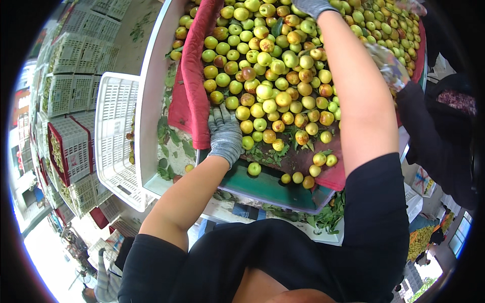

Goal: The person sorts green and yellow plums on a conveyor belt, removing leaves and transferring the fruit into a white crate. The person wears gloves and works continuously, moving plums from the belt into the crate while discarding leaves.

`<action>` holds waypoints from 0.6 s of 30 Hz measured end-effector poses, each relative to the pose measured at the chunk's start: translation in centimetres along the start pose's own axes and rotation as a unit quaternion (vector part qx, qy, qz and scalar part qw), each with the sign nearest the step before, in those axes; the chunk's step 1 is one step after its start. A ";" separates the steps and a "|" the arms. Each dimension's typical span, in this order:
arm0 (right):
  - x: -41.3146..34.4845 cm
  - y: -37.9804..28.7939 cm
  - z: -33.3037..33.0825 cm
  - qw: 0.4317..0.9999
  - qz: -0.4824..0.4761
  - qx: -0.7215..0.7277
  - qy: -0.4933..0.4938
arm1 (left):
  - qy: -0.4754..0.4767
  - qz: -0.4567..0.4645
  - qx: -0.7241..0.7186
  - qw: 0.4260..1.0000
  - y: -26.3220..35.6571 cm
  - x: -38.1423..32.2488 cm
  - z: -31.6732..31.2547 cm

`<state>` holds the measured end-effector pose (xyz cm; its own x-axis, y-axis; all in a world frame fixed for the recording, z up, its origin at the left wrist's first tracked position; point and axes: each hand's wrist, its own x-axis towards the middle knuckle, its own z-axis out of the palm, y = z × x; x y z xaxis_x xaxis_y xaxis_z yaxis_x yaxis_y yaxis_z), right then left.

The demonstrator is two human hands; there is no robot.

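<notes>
Green and brown-blotched fruits (264,91), which look like jujubes, spread over a sorting table lined with red cloth (195,75). My left hand (226,132), in a grey knit glove, lies palm down beside the padded cloth edge. Its fingers are stretched toward the nearest fruits, and I see nothing gripped in it. My right hand (312,5), gloved alike, reaches over the fruits at the top of the picture; its fingertips are cut off. Below the fruits, a green tray (273,185) holds a few loose ones near its upper edge.
A white plastic crate (117,151) stands left of the table's white side wall (155,75). Stacked crates (72,94) rise farther left. Green leaves (329,217) litter the table's near edge. At right, a co-worker's patterned glove (386,66) is by the fruits.
</notes>
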<state>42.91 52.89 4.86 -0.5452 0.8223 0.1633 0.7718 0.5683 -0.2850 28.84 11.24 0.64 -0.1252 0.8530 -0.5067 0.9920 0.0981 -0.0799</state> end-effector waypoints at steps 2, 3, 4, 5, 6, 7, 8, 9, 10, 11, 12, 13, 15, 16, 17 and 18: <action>1.2 -1.3 1.4 0.977 -0.010 -0.205 -0.051 | 0.022 0.003 -0.007 1.000 -0.1 0.1 0.4; 1.3 -2.2 1.8 0.976 0.038 -0.201 -0.080 | 0.029 0.001 -0.001 1.000 -0.1 0.2 0.7; 1.3 -2.9 1.4 0.984 0.067 -0.158 -0.045 | 0.029 -0.001 0.011 1.000 -0.1 0.2 0.9; 1.2 -3.8 1.3 0.989 0.097 -0.113 -0.013 | 0.025 -0.001 0.017 1.000 -0.1 0.3 1.1; 1.0 -4.1 0.7 0.984 0.079 -0.128 -0.091 | 0.023 -0.001 0.019 1.000 -0.2 0.3 1.2; 1.0 -4.5 0.6 0.986 0.094 -0.116 -0.068 | 0.036 0.002 0.016 0.999 -0.2 0.3 1.3; 1.0 -4.4 0.3 0.985 0.117 -0.116 -0.045 | 0.053 0.000 0.020 0.998 -0.2 0.4 1.3; 1.3 -4.3 0.2 0.983 0.139 -0.117 -0.020 | 0.035 -0.002 0.021 0.999 -0.2 0.4 1.3; 1.5 -4.0 0.5 0.988 0.096 -0.114 -0.032 | 0.029 -0.003 0.000 1.000 -0.2 0.4 1.2; 1.7 -3.5 0.6 0.991 0.053 -0.110 -0.044 | 0.013 -0.002 0.009 1.000 -0.2 0.3 1.1; 1.9 -3.2 1.1 0.976 -0.029 -0.190 -0.105 | 0.004 -0.001 0.013 1.000 -0.2 0.3 1.0; 1.8 -2.6 1.1 0.963 0.070 -0.105 -0.239 | 0.005 -0.001 0.018 1.000 -0.2 0.3 0.9; 0.6 -2.6 1.2 0.832 -0.307 -0.443 -0.133 | 0.008 -0.001 0.003 1.000 -0.1 0.3 0.8; -0.5 -3.0 1.1 0.908 -0.226 -0.303 -0.180 | 0.031 -0.003 0.006 0.999 -0.1 0.3 0.9; -2.1 -3.7 0.6 0.919 -0.223 -0.313 -0.086 | 0.022 -0.004 0.001 1.000 -0.1 0.4 1.0; -4.1 -4.8 0.1 0.922 -0.219 -0.319 0.011 | 0.036 -0.005 0.011 0.999 0.0 0.4 1.2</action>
<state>41.41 46.81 5.47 -0.8489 0.5062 0.1518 0.5185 0.7423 0.4244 28.75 10.95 -0.56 -0.1330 0.8869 -0.4423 0.9899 0.0969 -0.1034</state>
